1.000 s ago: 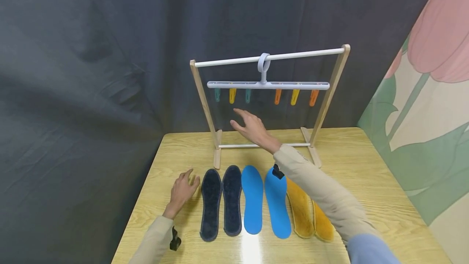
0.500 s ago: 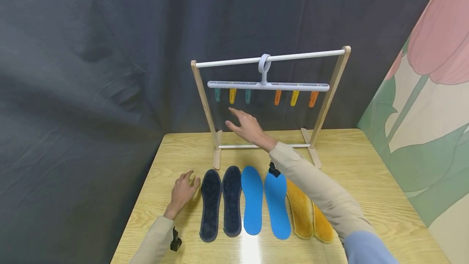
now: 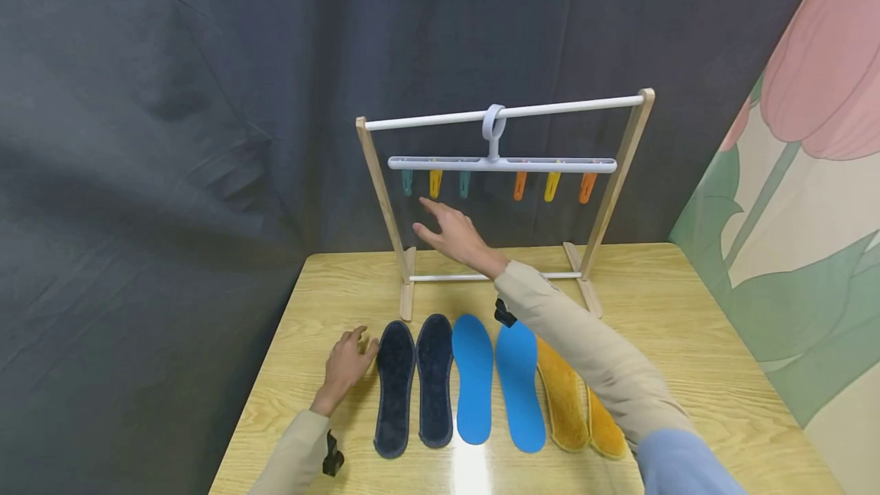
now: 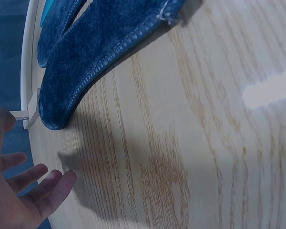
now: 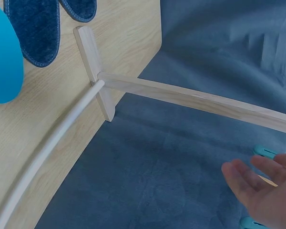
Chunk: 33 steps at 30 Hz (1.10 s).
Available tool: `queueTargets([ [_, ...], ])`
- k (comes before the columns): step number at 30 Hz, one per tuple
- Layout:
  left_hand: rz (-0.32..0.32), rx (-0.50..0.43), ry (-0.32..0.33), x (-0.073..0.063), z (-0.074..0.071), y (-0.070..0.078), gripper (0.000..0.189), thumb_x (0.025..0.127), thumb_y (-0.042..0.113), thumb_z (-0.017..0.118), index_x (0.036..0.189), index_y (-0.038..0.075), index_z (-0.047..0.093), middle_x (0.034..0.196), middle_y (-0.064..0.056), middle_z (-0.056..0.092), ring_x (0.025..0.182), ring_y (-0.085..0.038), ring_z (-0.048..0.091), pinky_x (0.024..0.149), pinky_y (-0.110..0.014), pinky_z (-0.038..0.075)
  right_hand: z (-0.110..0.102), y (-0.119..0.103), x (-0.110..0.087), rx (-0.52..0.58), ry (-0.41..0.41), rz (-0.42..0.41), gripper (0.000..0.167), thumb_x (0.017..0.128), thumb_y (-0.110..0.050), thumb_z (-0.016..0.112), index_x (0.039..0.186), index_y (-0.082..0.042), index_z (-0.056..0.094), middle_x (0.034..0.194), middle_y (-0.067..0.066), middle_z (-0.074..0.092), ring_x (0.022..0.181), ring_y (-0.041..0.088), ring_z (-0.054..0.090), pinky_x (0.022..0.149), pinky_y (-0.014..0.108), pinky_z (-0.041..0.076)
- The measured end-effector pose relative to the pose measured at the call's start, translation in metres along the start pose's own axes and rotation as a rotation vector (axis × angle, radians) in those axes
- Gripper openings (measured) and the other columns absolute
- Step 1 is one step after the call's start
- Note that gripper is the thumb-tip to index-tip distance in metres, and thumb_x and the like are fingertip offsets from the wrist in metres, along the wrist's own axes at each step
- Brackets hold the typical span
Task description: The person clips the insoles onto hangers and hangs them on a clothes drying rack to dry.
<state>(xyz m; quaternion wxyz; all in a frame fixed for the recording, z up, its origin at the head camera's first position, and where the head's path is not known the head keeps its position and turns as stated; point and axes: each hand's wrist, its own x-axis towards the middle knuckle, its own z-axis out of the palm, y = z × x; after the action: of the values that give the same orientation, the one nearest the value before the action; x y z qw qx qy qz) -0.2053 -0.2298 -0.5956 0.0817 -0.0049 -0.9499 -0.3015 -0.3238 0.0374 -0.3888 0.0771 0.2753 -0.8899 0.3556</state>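
My right hand [image 3: 450, 234] reaches up in front of the rack, fingers extended and holding nothing, just below a yellow clip [image 3: 435, 183] and a teal clip [image 3: 407, 182]. These clips hang from a pale hanger [image 3: 502, 165] hooked over the rack's top rail. Low over the table, my left hand [image 3: 347, 363] is relaxed and holds nothing, beside the leftmost dark blue insole [image 3: 395, 389]. In the left wrist view that fuzzy insole [image 4: 105, 52] shows a stitched edge, with the loose fingers below its toe end.
A second dark insole [image 3: 435, 380], two blue insoles [image 3: 473, 380] and two orange fuzzy insoles [image 3: 562, 396] lie in a row on the wooden table [image 3: 694, 373]. The wooden rack [image 3: 622, 174] stands behind them. More clips, including an orange one [image 3: 520, 186], hang to the right.
My right hand has drifted left, toward the hanger's left-hand clips. The left hand has barely moved, and the insoles lie as before.
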Motion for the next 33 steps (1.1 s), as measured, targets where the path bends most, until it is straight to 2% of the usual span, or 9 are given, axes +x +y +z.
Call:
queueTargets([
  [7, -0.024, -0.009, -0.011, 0.001, 0.000, -0.001, 0.051, 0.097, 0.033, 0.062, 0.134, -0.001, 0.057, 0.122, -0.025, 0.060, 0.102, -0.045, 0.062, 0.076, -0.058, 0.053, 0.001, -0.001, 0.009, -0.006, -0.001, -0.003, 0.064, 0.102, -0.037, 0.054, 0.154, -0.006, 0.034, 0.150, 0.017, 0.043, 0.130, 0.032, 0.049, 0.103, 0.046, 0.043],
  [16, -0.036, -0.002, -0.027, 0.001, -0.001, -0.001, 0.051, 0.097, 0.034, 0.061, 0.134, -0.001, 0.057, 0.120, -0.024, 0.061, 0.097, -0.043, 0.064, 0.073, -0.056, 0.053, 0.000, -0.007, 0.020, 0.032, 0.022, 0.013, 0.070, 0.100, -0.036, 0.056, 0.153, 0.001, 0.030, 0.148, 0.020, 0.044, 0.119, 0.033, 0.059, 0.095, 0.046, 0.049],
  [20, -0.038, 0.006, -0.026, 0.001, 0.000, -0.002, 0.050, 0.097, 0.034, 0.061, 0.134, 0.000, 0.058, 0.119, -0.024, 0.062, 0.096, -0.043, 0.064, 0.071, -0.056, 0.054, 0.000, -0.007, 0.026, 0.050, 0.010, 0.020, 0.073, 0.100, -0.035, 0.057, 0.154, 0.003, 0.026, 0.142, 0.024, 0.049, 0.115, 0.033, 0.060, 0.090, 0.045, 0.052],
  [23, -0.050, 0.006, -0.026, 0.001, 0.000, -0.002, 0.050, 0.097, 0.034, 0.061, 0.134, 0.001, 0.058, 0.119, -0.022, 0.062, 0.098, -0.042, 0.064, 0.073, -0.056, 0.053, 0.002, -0.007, 0.030, 0.079, -0.029, 0.022, 0.077, 0.100, -0.034, 0.057, 0.155, 0.004, 0.020, 0.144, 0.026, 0.046, 0.120, 0.034, 0.058, 0.093, 0.044, 0.051],
  [26, -0.058, 0.007, -0.028, 0.001, 0.001, -0.003, 0.050, 0.097, 0.035, 0.061, 0.134, 0.002, 0.058, 0.119, -0.020, 0.063, 0.099, -0.042, 0.064, 0.074, -0.056, 0.053, 0.004, -0.006, 0.034, 0.126, -0.065, 0.033, 0.080, 0.100, -0.033, 0.057, 0.156, 0.003, 0.013, 0.152, 0.026, 0.034, 0.130, 0.035, 0.050, 0.100, 0.044, 0.046],
  [28, -0.056, -0.001, -0.031, 0.001, 0.002, -0.002, 0.050, 0.097, 0.035, 0.061, 0.134, 0.001, 0.058, 0.117, -0.020, 0.063, 0.098, -0.041, 0.064, 0.073, -0.055, 0.053, 0.006, -0.007, 0.037, 0.155, -0.072, 0.046, 0.080, 0.100, -0.031, 0.056, 0.156, 0.003, 0.011, 0.156, 0.025, 0.028, 0.134, 0.036, 0.045, 0.104, 0.044, 0.043],
  [33, -0.043, -0.008, -0.031, 0.000, 0.003, -0.001, 0.050, 0.097, 0.033, 0.060, 0.133, -0.001, 0.058, 0.113, -0.020, 0.064, 0.094, -0.040, 0.065, 0.070, -0.053, 0.054, 0.008, -0.009, 0.041, 0.180, -0.079, 0.072, 0.080, 0.101, -0.031, 0.055, 0.156, 0.003, 0.009, 0.158, 0.024, 0.023, 0.138, 0.036, 0.040, 0.107, 0.044, 0.040],
])
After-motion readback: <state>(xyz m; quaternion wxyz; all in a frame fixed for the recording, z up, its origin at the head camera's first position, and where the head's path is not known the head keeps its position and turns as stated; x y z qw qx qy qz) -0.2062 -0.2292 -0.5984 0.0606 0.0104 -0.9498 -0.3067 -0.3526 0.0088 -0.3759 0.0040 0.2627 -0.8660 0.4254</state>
